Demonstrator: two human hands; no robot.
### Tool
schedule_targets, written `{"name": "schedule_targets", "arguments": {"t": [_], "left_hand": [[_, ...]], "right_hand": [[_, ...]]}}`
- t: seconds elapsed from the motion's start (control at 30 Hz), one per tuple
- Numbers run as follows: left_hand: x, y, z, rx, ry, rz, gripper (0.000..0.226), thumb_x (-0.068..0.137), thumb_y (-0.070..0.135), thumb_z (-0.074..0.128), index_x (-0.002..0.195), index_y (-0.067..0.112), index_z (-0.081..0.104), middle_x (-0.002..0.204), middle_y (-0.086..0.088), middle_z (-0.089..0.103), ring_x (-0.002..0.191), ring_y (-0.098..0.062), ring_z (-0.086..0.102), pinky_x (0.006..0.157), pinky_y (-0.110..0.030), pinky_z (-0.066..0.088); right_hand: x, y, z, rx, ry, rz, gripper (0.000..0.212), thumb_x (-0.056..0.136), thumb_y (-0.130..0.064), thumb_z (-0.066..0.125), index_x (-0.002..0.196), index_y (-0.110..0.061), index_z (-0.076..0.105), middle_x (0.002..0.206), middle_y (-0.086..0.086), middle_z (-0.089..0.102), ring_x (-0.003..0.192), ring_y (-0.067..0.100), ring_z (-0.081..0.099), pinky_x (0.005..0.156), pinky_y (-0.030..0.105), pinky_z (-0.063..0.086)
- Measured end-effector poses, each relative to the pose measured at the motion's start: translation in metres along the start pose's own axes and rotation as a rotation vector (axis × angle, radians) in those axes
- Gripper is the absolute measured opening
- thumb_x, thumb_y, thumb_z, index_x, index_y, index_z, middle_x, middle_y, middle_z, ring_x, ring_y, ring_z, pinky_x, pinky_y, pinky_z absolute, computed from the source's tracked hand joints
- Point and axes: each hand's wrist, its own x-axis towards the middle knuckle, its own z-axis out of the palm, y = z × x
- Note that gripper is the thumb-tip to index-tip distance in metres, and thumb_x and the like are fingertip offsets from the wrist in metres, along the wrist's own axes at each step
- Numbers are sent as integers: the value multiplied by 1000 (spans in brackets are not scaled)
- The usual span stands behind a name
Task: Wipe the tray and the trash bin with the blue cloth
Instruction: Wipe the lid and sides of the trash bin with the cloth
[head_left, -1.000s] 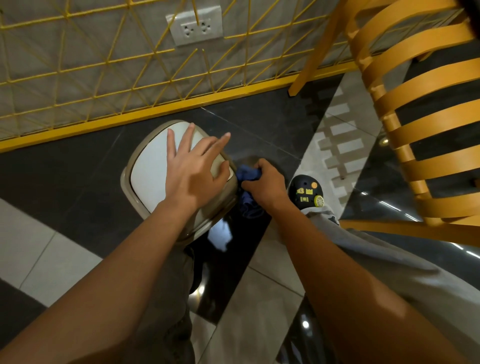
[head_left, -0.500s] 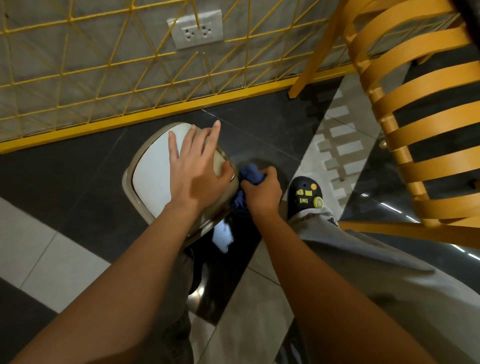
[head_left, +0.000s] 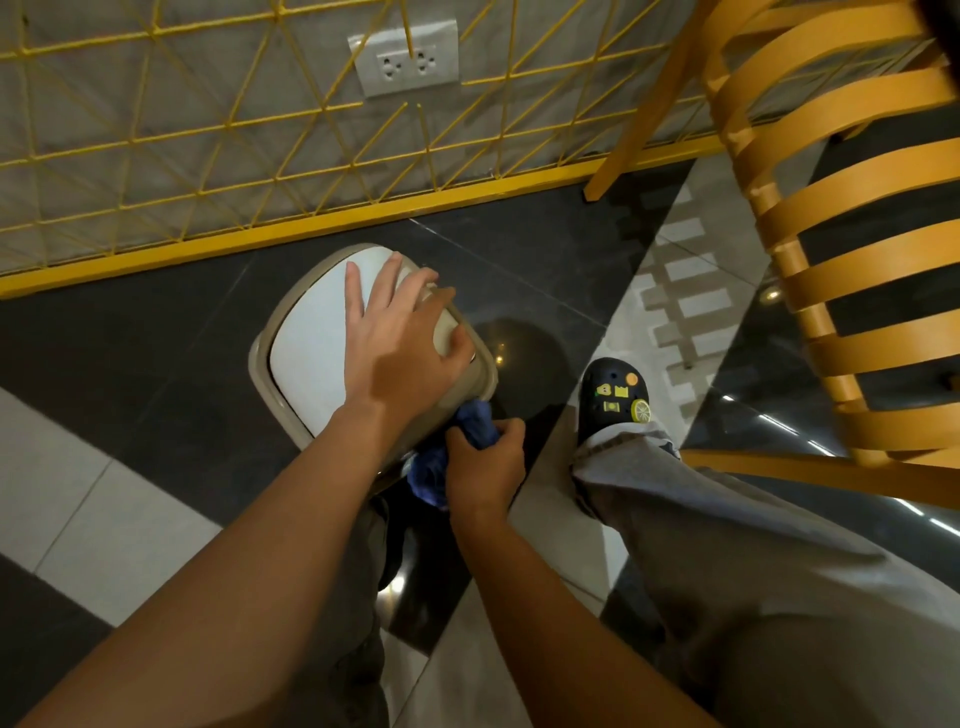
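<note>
A beige trash bin (head_left: 270, 364) with a white swing lid stands on the dark floor tiles, seen from above. My left hand (head_left: 400, 343) lies flat on its lid with fingers spread, the thumb over the right rim. My right hand (head_left: 485, 467) grips the crumpled blue cloth (head_left: 441, 462) and presses it against the bin's near right side, below the rim. Most of the bin's side wall is hidden under the lid and my arms. No tray is in view.
A yellow wire fence (head_left: 260, 156) with a yellow base rail runs behind the bin, a wall socket (head_left: 408, 62) behind it. An orange slatted chair (head_left: 831, 234) stands at the right. My right foot in a black clog (head_left: 615, 400) is planted beside the bin.
My right hand has slid the blue cloth from the bin's right side down toward its near corner. My left hand has stayed on the lid, shifting slightly.
</note>
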Motion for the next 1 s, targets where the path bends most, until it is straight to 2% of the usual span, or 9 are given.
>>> {"name": "schedule_targets", "arguments": {"t": [0.1,0.2,0.33,0.5,0.67,0.77,0.83,1.0], "left_hand": [[-1,-2,0,-3,18,19,27,80,27,57,95,10,73,115,-11,63,121,-35,49,110,-59,17],[-1,-3,1,10,37,15,26,81,27,54,92,13,74,116,-10,62,121,-34,49,110,-59,17],[-1,-1,4,35,34,-26,28,81,30,54,95,16,74,121,-10,60,123,-31,48,112,-57,17],[1,-1,5,34,39,-26,35,81,33,49,98,15,73,124,-12,58,123,-30,49,111,-55,16],[0,-4,4,19,33,-16,30,80,29,53,98,15,74,125,-11,57,124,-30,48,112,-54,13],[0,-4,3,11,25,-15,28,80,28,55,96,15,74,126,-10,57,125,-30,47,112,-56,14],[1,-5,3,8,23,-29,28,81,29,55,98,16,73,127,-10,56,125,-30,46,112,-55,13],[0,-6,2,56,6,-72,33,81,32,50,102,19,72,129,-8,55,127,-32,43,112,-55,10]], "right_hand": [[17,-11,-8,-62,6,-99,28,75,-5,66,74,-17,40,80,6,53,61,4,46,51,0,36],[31,-22,-12,-99,-1,-142,30,74,-5,66,73,-17,39,78,6,52,61,8,46,49,4,37],[17,-8,-4,-28,15,-8,25,76,-5,64,83,-11,41,80,3,53,70,15,52,52,10,36],[-17,20,12,-16,-37,23,30,75,-6,67,77,-16,40,87,10,57,75,17,54,63,19,38],[-7,13,5,-30,-65,-36,28,74,-4,67,79,-12,41,85,10,55,66,10,50,54,5,39],[1,6,2,-24,-49,-62,29,75,-5,67,75,-16,40,83,6,54,64,3,48,52,2,38],[11,-2,0,-8,-18,-69,32,75,-5,67,72,-20,39,83,5,54,65,6,49,51,5,39],[40,-25,-5,-46,12,-126,35,75,-6,66,68,-23,36,82,8,54,73,19,53,59,19,39]]}}
